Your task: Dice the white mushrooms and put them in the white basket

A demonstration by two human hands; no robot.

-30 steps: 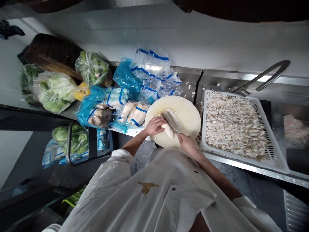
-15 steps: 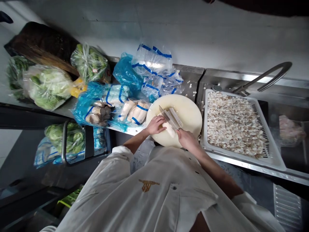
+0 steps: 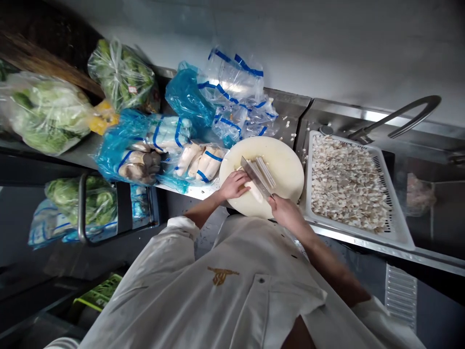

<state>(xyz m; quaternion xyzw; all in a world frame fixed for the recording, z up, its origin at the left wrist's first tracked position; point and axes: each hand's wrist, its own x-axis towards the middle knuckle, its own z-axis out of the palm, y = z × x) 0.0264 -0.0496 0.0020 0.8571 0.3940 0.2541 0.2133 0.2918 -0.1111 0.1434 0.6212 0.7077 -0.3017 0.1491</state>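
A round white cutting board (image 3: 288, 162) stands at the counter's front edge. On it lies a pale king oyster mushroom (image 3: 256, 193), pressed down by my left hand (image 3: 235, 185), whose fingers are bent over its left side. My right hand (image 3: 286, 209) is wrapped around the handle of a kitchen knife (image 3: 255, 175), its broad blade slanting away to the upper left, along the mushroom's right side. Just right of the blade, several long cut mushroom strips (image 3: 267, 170) lie side by side. The knife handle is mostly hidden in my fist.
To the right, a white perforated basket (image 3: 402, 232) holds many small mushroom pieces (image 3: 347, 186), with a curved faucet (image 3: 414, 114) behind. Bagged king oyster mushrooms (image 3: 209, 164), plastic wrappers (image 3: 236, 77) and bagged green vegetables (image 3: 121, 75) crowd the left. Below them is a metal handle (image 3: 82, 208).
The camera view has shifted slightly, so the goods on the left sit farther left. The knife has moved a little to the right and its blade shows more fully. My left hand stays on the mushroom.
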